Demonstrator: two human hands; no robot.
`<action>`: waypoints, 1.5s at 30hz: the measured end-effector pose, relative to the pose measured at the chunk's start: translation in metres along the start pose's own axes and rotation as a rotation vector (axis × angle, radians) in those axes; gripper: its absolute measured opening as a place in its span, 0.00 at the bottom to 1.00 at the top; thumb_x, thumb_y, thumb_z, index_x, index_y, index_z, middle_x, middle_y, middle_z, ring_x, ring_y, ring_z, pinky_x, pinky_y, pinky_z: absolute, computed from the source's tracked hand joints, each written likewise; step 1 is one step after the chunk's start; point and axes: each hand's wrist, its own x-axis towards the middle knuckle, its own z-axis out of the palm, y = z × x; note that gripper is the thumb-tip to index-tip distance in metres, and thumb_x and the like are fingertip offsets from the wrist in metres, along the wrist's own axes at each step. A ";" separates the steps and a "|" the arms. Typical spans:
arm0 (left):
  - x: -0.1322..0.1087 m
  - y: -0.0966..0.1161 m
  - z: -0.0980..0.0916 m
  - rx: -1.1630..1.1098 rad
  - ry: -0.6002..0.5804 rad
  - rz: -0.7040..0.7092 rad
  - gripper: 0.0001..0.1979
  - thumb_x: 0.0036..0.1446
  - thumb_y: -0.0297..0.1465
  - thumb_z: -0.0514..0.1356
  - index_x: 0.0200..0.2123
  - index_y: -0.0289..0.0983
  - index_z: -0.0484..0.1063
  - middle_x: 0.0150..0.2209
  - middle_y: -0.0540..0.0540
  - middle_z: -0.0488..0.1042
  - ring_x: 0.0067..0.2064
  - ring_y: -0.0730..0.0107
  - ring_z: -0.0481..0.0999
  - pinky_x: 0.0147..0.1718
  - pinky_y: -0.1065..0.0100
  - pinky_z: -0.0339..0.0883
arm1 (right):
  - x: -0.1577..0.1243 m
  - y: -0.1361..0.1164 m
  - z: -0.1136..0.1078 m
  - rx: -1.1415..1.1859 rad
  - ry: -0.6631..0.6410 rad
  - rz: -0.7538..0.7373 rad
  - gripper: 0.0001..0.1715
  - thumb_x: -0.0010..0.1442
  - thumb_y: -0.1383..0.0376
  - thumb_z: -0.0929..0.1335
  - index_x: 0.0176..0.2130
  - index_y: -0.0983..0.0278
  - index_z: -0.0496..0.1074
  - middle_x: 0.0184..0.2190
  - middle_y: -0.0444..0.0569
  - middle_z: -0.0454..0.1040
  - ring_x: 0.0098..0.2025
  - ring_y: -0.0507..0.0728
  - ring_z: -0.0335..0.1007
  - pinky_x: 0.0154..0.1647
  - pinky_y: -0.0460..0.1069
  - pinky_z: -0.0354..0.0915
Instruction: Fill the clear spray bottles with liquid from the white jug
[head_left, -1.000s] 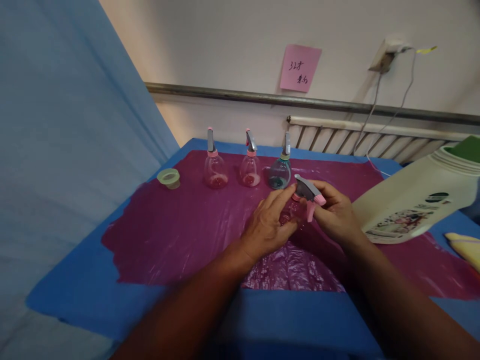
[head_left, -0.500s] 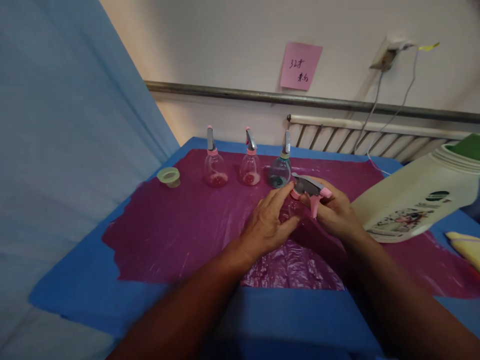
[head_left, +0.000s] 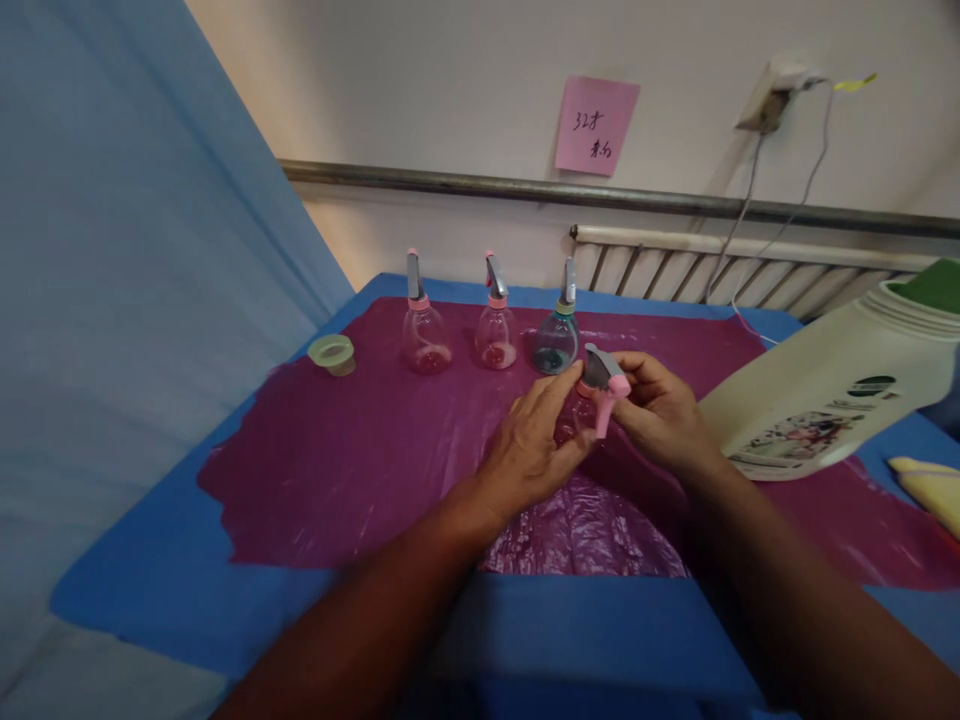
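Between my hands stands a clear spray bottle [head_left: 573,418] with a grey and pink spray head [head_left: 604,372] on its neck. My left hand [head_left: 526,442] is wrapped round the bottle's left side, fingers near the neck and thumb in front. From the right, my right hand [head_left: 666,408] grips the spray head with bent fingers and thumb; the contact is partly hidden behind it. The pink trigger hangs toward me. Behind stand two clear spray bottles with pink collars, a left one [head_left: 427,340] and a middle one [head_left: 496,340], and a bluish spray bottle [head_left: 556,343], each with some liquid.
A large pale jug [head_left: 810,390] with a green cap leans in at the right. A small greenish cup [head_left: 332,353] sits at the left on the purple plastic sheet [head_left: 337,460]. A yellow cloth-like item [head_left: 922,485] lies far right. Behind are a radiator [head_left: 675,265] and a metal pipe [head_left: 465,184].
My right hand has turned the spray head, so its nozzle and trigger now point more toward me and left. My left hand stays on the bottle. The view has shifted slightly.
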 end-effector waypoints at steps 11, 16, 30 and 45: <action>0.002 0.000 0.000 -0.029 -0.014 -0.024 0.44 0.72 0.30 0.69 0.84 0.56 0.56 0.73 0.43 0.75 0.72 0.49 0.78 0.72 0.43 0.74 | 0.000 0.015 0.032 0.003 0.182 -0.055 0.38 0.58 0.58 0.84 0.63 0.51 0.72 0.42 0.41 0.79 0.43 0.55 0.78 0.52 0.53 0.79; 0.003 0.003 -0.003 -0.030 -0.022 -0.031 0.43 0.73 0.33 0.69 0.84 0.56 0.57 0.74 0.41 0.74 0.72 0.46 0.78 0.71 0.40 0.74 | -0.007 0.008 0.023 0.023 0.075 -0.074 0.47 0.64 0.56 0.83 0.74 0.48 0.67 0.57 0.48 0.82 0.59 0.59 0.82 0.65 0.59 0.79; 0.001 -0.002 0.002 -0.021 0.011 -0.041 0.41 0.71 0.34 0.71 0.81 0.53 0.60 0.76 0.40 0.74 0.74 0.44 0.78 0.73 0.39 0.74 | -0.003 0.008 0.011 0.016 0.064 -0.059 0.46 0.60 0.56 0.85 0.71 0.50 0.72 0.48 0.44 0.83 0.53 0.59 0.83 0.64 0.60 0.79; 0.002 0.007 -0.003 -0.216 -0.037 -0.227 0.51 0.69 0.33 0.70 0.86 0.49 0.48 0.78 0.37 0.73 0.72 0.41 0.81 0.70 0.39 0.79 | -0.011 0.001 0.011 -0.012 -0.012 -0.060 0.41 0.73 0.53 0.77 0.78 0.47 0.67 0.55 0.49 0.85 0.58 0.62 0.84 0.67 0.64 0.78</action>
